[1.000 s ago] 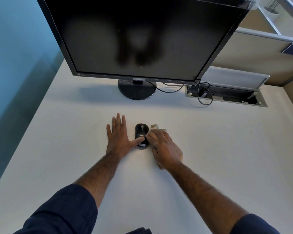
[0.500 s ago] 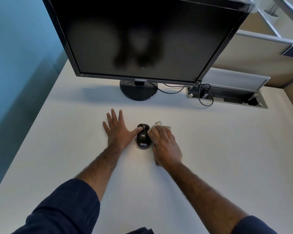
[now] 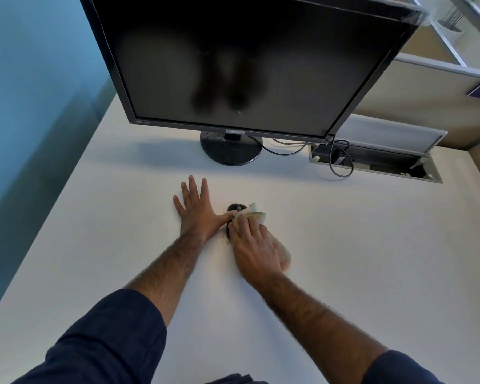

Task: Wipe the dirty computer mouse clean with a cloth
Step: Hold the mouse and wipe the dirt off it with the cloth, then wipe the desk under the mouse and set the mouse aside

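Black mouse (image 3: 234,208) lying on the white desk (image 3: 344,245), in front of the monitor stand, mostly hidden; only the far end and a sliver of the left side showing. Pale cloth (image 3: 257,216) draped over its right half, a loose corner poking up toward the monitor and the rest bunched under the palm. Right hand (image 3: 254,246) pressing down on top, grip closed on the cloth, fingers curled over the mouse body. Left hand (image 3: 197,214) flat on the desk just beside it, fingers spread wide, holding nothing, thumb laid against the mouse's left edge as a stop. A few brownish crumbs (image 3: 224,237) on the desk by the near left corner.

Step in hand, by the look of it: wiping proper, mid-rub across the top shell. Next move likely calling for firm strokes along the left side and far end, with the thumb bracing so the mouse cannot skid. Farther out, dark monitor (image 3: 247,65), cables, open cable tray (image 3: 377,164).
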The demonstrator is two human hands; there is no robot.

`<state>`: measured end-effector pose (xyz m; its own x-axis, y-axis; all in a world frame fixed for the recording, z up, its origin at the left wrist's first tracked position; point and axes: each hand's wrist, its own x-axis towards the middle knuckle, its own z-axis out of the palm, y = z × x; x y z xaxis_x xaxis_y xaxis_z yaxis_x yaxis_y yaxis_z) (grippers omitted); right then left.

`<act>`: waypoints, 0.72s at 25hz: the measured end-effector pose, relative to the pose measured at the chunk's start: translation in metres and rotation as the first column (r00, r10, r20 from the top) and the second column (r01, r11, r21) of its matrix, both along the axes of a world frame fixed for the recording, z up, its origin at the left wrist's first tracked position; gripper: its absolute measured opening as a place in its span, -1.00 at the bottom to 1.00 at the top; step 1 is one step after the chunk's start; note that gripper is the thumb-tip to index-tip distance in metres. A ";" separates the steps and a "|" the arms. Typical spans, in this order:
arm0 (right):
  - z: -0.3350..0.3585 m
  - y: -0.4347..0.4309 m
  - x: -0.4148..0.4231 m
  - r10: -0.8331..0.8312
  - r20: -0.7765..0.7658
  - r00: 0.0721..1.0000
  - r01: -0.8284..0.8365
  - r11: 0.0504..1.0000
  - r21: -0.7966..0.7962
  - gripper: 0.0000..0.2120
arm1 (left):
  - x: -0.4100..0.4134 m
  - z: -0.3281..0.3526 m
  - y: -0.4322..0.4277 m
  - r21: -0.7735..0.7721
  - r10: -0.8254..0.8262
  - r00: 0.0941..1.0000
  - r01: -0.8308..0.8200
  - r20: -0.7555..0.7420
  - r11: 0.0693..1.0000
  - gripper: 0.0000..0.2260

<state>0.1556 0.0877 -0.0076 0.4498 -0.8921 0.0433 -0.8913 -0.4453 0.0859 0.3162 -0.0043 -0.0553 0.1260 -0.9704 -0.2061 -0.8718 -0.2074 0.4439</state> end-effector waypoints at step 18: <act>0.005 -0.025 -0.105 -0.426 0.480 0.767 0.408 0.901 0.147 -0.39 | -0.005 -0.001 0.026 -0.194 -0.361 0.916 0.327 -0.173 0.925 -0.05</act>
<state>0.0509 0.0626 -0.0026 -0.0402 -0.9917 0.1221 -0.9078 -0.0148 -0.4191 0.3114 0.0219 -0.0562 -0.2497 -0.9678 -0.0327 -0.7648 0.1763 0.6197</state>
